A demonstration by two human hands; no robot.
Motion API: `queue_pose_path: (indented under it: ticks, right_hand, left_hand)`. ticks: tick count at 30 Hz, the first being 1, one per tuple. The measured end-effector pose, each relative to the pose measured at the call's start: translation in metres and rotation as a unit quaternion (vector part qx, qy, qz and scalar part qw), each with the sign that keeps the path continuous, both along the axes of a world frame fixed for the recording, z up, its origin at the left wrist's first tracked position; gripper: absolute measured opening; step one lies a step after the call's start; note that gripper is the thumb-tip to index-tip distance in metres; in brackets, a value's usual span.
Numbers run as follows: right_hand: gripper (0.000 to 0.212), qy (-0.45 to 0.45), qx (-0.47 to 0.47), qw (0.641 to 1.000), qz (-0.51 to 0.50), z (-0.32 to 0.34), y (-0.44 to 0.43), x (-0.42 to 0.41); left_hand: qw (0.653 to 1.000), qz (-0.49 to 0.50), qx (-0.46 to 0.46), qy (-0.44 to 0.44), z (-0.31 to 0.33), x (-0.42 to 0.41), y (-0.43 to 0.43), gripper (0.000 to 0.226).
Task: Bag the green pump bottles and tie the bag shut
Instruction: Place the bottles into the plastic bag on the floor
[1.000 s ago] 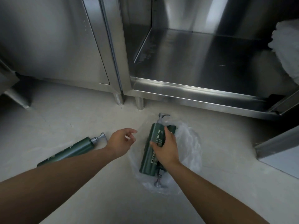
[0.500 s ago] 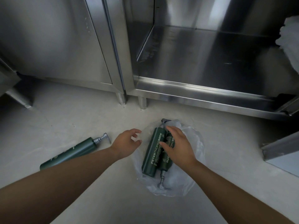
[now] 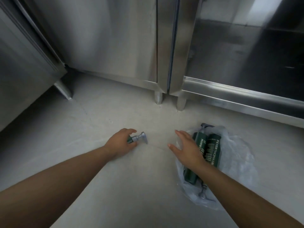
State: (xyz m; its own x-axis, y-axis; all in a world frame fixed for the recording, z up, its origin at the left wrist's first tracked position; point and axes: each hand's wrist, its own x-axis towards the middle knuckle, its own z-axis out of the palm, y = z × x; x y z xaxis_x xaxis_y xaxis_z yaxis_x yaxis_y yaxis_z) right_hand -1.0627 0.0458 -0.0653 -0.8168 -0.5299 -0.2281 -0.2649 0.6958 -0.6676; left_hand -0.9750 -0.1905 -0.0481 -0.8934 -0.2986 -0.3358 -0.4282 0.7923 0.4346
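The left grip (image 3: 120, 143) lies low on the floor (image 3: 102, 116), its fingers curled over the neck of a loose bottle (image 3: 130, 140), so it is narrow and holding that bottle. Only a sliver of green shows at the fingertips, and the body is hidden under the palm and wrist. The silver pump (image 3: 141, 137) sticks out towards 3 o'clock from the grip, with its spout turned down to the floor.

The right grip (image 3: 187, 150) is wide, with fingers straight and spread and the thumb out to 9 o'clock. It holds nothing. It hangs over the 9 o'clock edge of a clear bag (image 3: 236, 155); I cannot tell whether the palm touches the film.

Two more bottles (image 3: 212, 150) lie side by side and touching amid the crumpled bag, at 3 o'clock from the right grip. Their white lettering runs lengthwise. One pump points to 12 o'clock and another shows at 6 o'clock, below the right wrist (whether the film closes over them or only lies under them is not clear). The loose bottle is well apart from the bag, at 9 o'clock from it, with the right grip between them.

Steel cabinets (image 3: 115, 38) on short legs (image 3: 158, 98) stand at 12 o'clock.
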Motion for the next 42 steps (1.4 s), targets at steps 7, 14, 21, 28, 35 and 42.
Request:
queue_pose_path:
  ticks: [7,14,21,28,35,42]
  right_hand:
    - [0.067,-0.038,0.033,0.999,-0.01,-0.028,-0.022,0.007]
    - [0.066,-0.047,0.042,0.998,-0.014,-0.039,-0.029,0.009]
    - [0.065,-0.009,0.032,0.999,-0.015,-0.014,-0.004,0.01]
    - [0.058,0.105,0.037,0.99,-0.086,0.017,0.086,-0.009]
    - [0.06,0.065,0.082,0.976,-0.189,0.011,0.161,-0.02]
    - [0.005,-0.006,-0.095,0.964,-0.249,0.047,0.202,-0.034]
  left_hand:
    - [0.996,-0.038,-0.016,-0.075,-0.034,0.02,-0.052,0.068]
    - [0.992,-0.052,-0.044,-0.104,-0.059,0.023,-0.065,0.082]
    - [0.995,-0.065,-0.047,-0.066,-0.043,0.007,-0.037,0.082]
    - [0.995,-0.088,-0.009,0.038,0.009,-0.042,0.045,0.082]
    - [0.989,-0.141,-0.01,0.052,0.046,-0.063,0.113,0.084]
    - [0.964,-0.247,-0.09,-0.042,0.085,-0.078,0.166,0.081]
